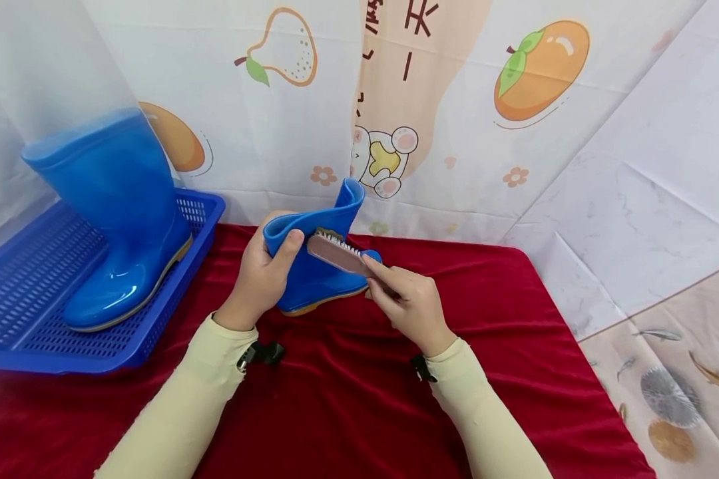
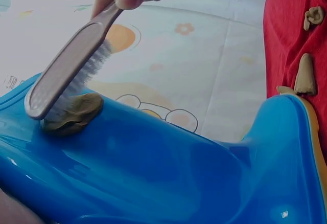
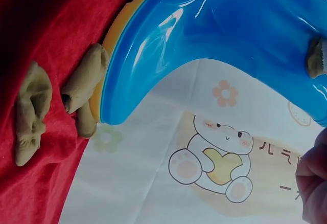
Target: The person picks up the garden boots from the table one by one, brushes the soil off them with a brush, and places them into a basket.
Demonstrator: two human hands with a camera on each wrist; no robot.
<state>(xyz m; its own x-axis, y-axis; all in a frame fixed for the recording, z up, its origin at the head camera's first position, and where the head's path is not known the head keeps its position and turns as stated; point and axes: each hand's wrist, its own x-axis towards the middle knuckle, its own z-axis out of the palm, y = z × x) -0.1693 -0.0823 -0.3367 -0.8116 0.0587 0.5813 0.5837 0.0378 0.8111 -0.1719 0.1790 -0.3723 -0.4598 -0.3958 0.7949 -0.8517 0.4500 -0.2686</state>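
My left hand [image 1: 257, 283] grips a blue rain boot [image 1: 311, 283] by the upper shaft, its thumb over the near side. The boot has a yellowish sole with the toe pointing right, over the red cloth. In my right hand [image 1: 416, 306] is a brown scrub brush [image 1: 338, 255] with white bristles, held by the handle. Its bristles press against a lump of brown, clay-like dirt [image 2: 76, 114] stuck on the boot's shaft. In the right wrist view, only part of the brush's bristles [image 3: 324, 55] shows at the edge.
A second blue boot [image 1: 122, 199] stands in a blue perforated basket [image 1: 90, 362] on the left. Pieces of brown clay [image 3: 86, 78] lie on the red cloth [image 1: 335, 412] by the sole. A printed white curtain [image 1: 263, 153] hangs behind the table.
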